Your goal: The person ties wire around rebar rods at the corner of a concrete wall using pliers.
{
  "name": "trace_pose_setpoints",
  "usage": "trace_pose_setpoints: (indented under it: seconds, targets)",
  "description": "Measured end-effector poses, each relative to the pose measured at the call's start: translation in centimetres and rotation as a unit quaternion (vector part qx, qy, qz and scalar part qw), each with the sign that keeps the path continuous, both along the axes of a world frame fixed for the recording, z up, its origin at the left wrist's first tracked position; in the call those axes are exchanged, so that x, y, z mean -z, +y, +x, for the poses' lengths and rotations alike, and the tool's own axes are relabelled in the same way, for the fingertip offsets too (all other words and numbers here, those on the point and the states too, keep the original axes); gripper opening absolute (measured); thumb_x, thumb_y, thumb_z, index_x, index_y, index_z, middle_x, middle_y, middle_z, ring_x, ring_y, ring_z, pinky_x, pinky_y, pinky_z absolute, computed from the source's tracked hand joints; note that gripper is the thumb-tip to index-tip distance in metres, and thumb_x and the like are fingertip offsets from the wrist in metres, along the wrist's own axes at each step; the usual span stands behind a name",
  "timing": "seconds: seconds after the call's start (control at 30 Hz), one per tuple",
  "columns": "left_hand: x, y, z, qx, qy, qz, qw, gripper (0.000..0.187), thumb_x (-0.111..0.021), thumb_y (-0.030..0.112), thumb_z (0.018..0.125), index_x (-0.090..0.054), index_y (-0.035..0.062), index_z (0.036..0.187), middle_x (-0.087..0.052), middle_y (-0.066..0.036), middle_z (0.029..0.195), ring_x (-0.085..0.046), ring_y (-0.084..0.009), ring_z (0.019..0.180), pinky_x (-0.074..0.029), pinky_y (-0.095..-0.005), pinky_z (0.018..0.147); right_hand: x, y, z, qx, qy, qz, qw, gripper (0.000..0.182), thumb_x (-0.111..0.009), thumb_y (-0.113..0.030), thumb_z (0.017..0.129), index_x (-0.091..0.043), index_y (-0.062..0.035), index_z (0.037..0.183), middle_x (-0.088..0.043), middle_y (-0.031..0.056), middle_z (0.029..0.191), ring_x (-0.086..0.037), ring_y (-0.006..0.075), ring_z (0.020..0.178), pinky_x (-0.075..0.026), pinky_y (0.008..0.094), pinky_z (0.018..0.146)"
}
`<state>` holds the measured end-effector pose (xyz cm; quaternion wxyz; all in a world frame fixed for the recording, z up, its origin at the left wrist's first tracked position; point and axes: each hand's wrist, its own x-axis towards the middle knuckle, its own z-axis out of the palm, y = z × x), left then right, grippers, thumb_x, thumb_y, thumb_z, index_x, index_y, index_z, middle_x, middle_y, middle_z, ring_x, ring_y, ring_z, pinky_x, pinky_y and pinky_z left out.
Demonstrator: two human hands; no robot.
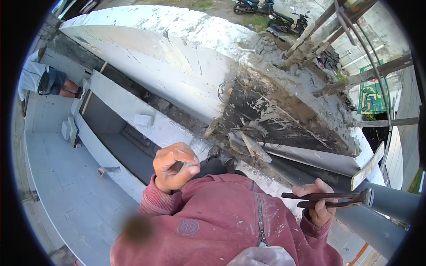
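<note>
My right hand grips the dark handles of a pair of pincers; its metal head points to the right, and the handles sit slightly apart. In front of my chest, my left hand is closed, with thumb and forefinger curled together. Whatever lies between those fingertips, if anything, is too small to make out. Behind my left hand runs the pale top of a low wall. Bent wire lies near a dark, plaster-smeared panel ahead of me.
A white block rests on the low wall. Broken timber lies near my feet. Grey pipes and wooden poles are at the right. Another person stands at far left. Motorbikes are parked beyond the rough-topped wall.
</note>
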<state>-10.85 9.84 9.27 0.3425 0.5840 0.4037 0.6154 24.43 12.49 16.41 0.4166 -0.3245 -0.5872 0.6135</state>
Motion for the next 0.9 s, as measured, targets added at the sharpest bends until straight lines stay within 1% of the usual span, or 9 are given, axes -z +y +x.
trace_pose_setpoints:
  seconds: [0.1, 0.17, 0.3, 0.43, 0.47, 0.53, 0.67, 0.83, 0.9]
  targets:
    - [-4.7, 4.1, 3.6, 0.205, 0.031, 0.091, 0.974, 0.035, -0.079, 0.022, 0.071, -0.059, 0.0024, 0.092, -0.061, -0.018, 0.098, -0.06, -0.0257, 0.089, -0.049, -0.0354, 0.076, -3.2, 3.2, -4.6, -0.089, 0.015, 0.1, 0.991, 0.049, -0.048, -0.043, 0.092, -0.055, -0.003, 0.119, -0.065, 0.0226, 0.099, -0.054, 0.0387, 0.11, -0.043, 0.0489, 0.092]
    - [-6.4, 6.0, 6.0, 0.281, 0.0, 0.081, 0.956, 0.05, -0.08, 0.02, 0.068, -0.054, 0.0023, 0.108, -0.056, -0.016, 0.109, -0.057, -0.027, 0.097, -0.046, -0.0337, 0.08, -4.1, 5.0, -7.8, -0.117, -0.061, 0.225, 0.965, 0.048, -0.039, -0.047, 0.094, -0.058, -0.0094, 0.117, -0.054, 0.0183, 0.124, -0.041, 0.0377, 0.124, -0.028, 0.0492, 0.104]
    - [-4.8, 7.9, 6.5, 0.377, 0.031, 0.107, 0.919, 0.046, -0.073, 0.019, 0.076, -0.053, 0.0039, 0.115, -0.054, -0.013, 0.111, -0.053, -0.0211, 0.102, -0.043, -0.0322, 0.085, -4.5, 6.7, -12.3, -0.075, -0.232, 0.44, 0.865, 0.043, -0.05, -0.034, 0.086, -0.055, -0.0122, 0.122, -0.046, 0.0163, 0.131, -0.038, 0.0379, 0.125, -0.023, 0.0525, 0.105]
    - [-3.9, 7.5, 4.9, 0.409, -0.134, -0.062, 0.9, 0.03, -0.062, 0.019, 0.087, -0.055, 0.0039, 0.112, -0.054, -0.01, 0.112, -0.052, -0.0175, 0.103, -0.043, -0.031, 0.085, -4.4, 7.7, -14.5, -0.027, -0.279, 0.424, 0.861, 0.052, -0.057, -0.035, 0.083, -0.05, -0.0067, 0.127, -0.046, 0.0195, 0.129, -0.04, 0.0395, 0.122, -0.025, 0.0493, 0.104]
    - [-3.8, 7.7, 3.4, 0.499, -0.209, -0.133, 0.831, 0.025, -0.054, 0.021, 0.092, -0.057, 0.0013, 0.107, -0.053, -0.01, 0.114, -0.052, -0.0192, 0.106, -0.042, -0.0326, 0.089, -4.5, 7.8, -15.0, -0.02, -0.256, 0.39, 0.884, 0.055, -0.058, -0.035, 0.083, -0.049, -0.0047, 0.127, -0.046, 0.0206, 0.128, -0.04, 0.0394, 0.122, -0.027, 0.048, 0.103]
    - [-4.8, 8.4, 1.6, 0.464, -0.262, -0.084, 0.842, 0.025, -0.051, 0.022, 0.094, -0.058, 0.0008, 0.104, -0.052, -0.012, 0.114, -0.051, -0.0215, 0.107, -0.041, -0.0344, 0.091, -5.8, 8.1, -15.7, -0.013, -0.209, 0.342, 0.916, 0.067, -0.063, -0.044, 0.08, -0.046, 0.0015, 0.127, -0.047, 0.024, 0.126, -0.045, 0.0385, 0.118, -0.034, 0.0431, 0.099]
    - [-7.4, 11.6, -4.2, 0.356, -0.23, -0.012, 0.906, 0.028, -0.048, 0.023, 0.095, -0.06, 0.0001, 0.104, -0.05, -0.016, 0.115, -0.05, -0.0262, 0.11, -0.038, -0.0405, 0.095, -7.6, 8.7, -13.3, 0.259, -0.212, 0.5, 0.798, 0.069, -0.064, -0.046, 0.08, -0.045, 0.0021, 0.126, -0.047, 0.0231, 0.124, -0.048, 0.0332, 0.113, -0.037, 0.0414, 0.096]
    - [-15.1, 17.6, -10.4, 0.175, 0.153, 0.15, 0.961, 0.044, -0.047, 0.004, 0.082, -0.051, -0.0041, 0.125, -0.05, -0.019, 0.122, -0.05, -0.0258, 0.109, -0.036, -0.0387, 0.095, -11.7, 11.5, -9.5, 0.423, -0.395, 0.559, 0.594, 0.058, -0.066, -0.03, 0.078, -0.048, 0.0009, 0.124, -0.048, 0.0208, 0.124, -0.046, 0.0329, 0.116, -0.034, 0.0397, 0.099]
    - [-19.1, 22.6, -10.5, -0.01, 0.417, 0.328, 0.848, 0.052, -0.046, -0.01, 0.069, -0.055, 0.0008, 0.12, -0.051, -0.017, 0.119, -0.051, -0.0318, 0.107, -0.037, -0.037, 0.092, -12.0, 13.8, -8.8, 0.405, -0.466, 0.544, 0.569, 0.067, -0.071, -0.035, 0.073, -0.047, -0.001, 0.125, -0.049, 0.0205, 0.122, -0.047, 0.0339, 0.113, -0.036, 0.0397, 0.097]
